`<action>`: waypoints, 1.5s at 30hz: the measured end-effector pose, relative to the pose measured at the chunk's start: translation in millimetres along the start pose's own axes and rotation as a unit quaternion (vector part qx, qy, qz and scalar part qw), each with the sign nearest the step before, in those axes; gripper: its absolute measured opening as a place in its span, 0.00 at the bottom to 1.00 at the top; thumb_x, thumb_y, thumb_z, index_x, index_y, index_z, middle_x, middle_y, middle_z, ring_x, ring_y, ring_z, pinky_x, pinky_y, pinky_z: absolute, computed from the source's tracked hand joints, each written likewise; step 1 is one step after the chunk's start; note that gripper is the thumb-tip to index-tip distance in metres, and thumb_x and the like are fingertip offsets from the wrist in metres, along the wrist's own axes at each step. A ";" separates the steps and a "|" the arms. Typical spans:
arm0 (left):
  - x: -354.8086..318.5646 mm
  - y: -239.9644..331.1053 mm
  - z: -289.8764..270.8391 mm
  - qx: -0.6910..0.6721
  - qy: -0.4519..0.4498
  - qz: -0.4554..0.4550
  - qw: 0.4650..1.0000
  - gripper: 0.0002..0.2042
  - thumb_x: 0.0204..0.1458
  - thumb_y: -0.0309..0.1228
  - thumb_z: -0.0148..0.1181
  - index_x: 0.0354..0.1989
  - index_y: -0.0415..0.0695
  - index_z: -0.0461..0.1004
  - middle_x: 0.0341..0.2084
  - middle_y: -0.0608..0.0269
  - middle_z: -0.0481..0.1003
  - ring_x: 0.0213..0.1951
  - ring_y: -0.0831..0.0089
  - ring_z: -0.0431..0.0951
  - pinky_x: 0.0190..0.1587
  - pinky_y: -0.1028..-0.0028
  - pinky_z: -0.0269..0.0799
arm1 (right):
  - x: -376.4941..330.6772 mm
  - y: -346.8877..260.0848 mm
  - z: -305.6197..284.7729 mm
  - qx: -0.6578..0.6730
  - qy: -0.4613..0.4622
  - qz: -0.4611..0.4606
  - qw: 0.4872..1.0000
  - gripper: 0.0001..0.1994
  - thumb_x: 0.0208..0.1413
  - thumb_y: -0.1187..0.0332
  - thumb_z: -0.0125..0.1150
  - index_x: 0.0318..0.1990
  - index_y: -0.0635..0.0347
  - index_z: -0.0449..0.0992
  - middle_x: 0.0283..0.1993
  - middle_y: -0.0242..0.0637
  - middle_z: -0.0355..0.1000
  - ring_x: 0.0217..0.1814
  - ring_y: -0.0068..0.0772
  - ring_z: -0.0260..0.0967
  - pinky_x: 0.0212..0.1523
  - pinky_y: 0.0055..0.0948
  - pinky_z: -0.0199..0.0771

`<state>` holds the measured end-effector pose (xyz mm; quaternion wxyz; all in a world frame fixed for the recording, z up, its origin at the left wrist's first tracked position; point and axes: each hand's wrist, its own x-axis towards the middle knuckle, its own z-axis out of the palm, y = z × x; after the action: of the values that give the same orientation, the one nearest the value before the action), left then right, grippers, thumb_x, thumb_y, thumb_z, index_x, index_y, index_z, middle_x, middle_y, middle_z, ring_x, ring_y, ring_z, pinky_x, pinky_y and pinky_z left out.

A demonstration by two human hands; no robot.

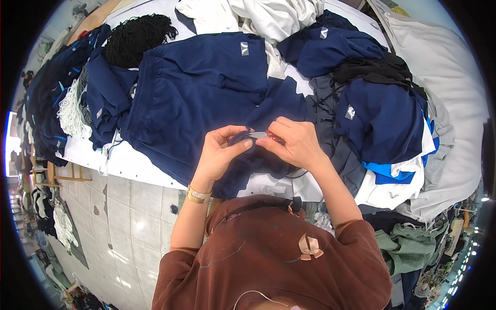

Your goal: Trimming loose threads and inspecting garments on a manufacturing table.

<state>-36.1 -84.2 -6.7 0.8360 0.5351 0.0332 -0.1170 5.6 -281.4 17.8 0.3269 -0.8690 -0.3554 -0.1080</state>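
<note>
My left hand (221,150) pinches a fold of navy blue fabric at the edge of a pair of navy shorts (201,98) spread over the white table (129,165). My right hand (292,142) holds a small metal tool with a red handle (262,135), its tip touching the fabric between both hands. A gold bracelet (198,195) sits on my left wrist.
Piles of navy garments (380,119) lie right and left (57,98) on the table. A bundle of black cord (137,36) and white cord (70,111) lies at the upper left. White and grey cloth (444,77) covers the right side. A tiled floor (124,217) shows below.
</note>
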 end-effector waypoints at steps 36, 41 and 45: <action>2.2 3.2 4.7 -0.054 0.007 0.038 0.998 0.16 0.48 0.17 0.58 0.47 0.35 0.68 0.34 0.57 0.77 0.35 0.79 0.76 0.40 0.83 0.71 | 1.5 1.0 -4.8 0.121 0.018 0.058 0.991 0.16 0.50 0.59 0.62 0.26 0.64 0.68 0.21 0.38 0.61 0.21 0.35 0.61 0.23 0.27 0.62; 2.0 4.1 1.3 -0.046 0.002 0.035 0.998 0.16 0.47 0.16 0.59 0.44 0.39 0.65 0.31 0.59 0.77 0.33 0.81 0.76 0.36 0.85 0.70 | 5.2 0.2 -12.4 0.006 -0.025 0.004 1.000 0.16 0.44 0.58 0.68 0.24 0.60 0.69 0.21 0.34 0.63 0.18 0.34 0.64 0.18 0.28 0.61; 1.6 6.2 1.1 -0.047 -0.018 0.013 0.999 0.14 0.47 0.16 0.60 0.41 0.40 0.66 0.30 0.61 0.76 0.31 0.82 0.76 0.34 0.86 0.69 | 11.4 0.4 -18.2 -0.043 -0.047 -0.028 0.998 0.17 0.42 0.57 0.69 0.23 0.60 0.69 0.20 0.34 0.63 0.19 0.36 0.65 0.18 0.29 0.61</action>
<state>-33.2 -82.9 -1.0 0.8620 0.4936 0.0167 -0.1142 15.0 -287.1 36.3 0.2689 -0.8761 -0.3898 -0.0910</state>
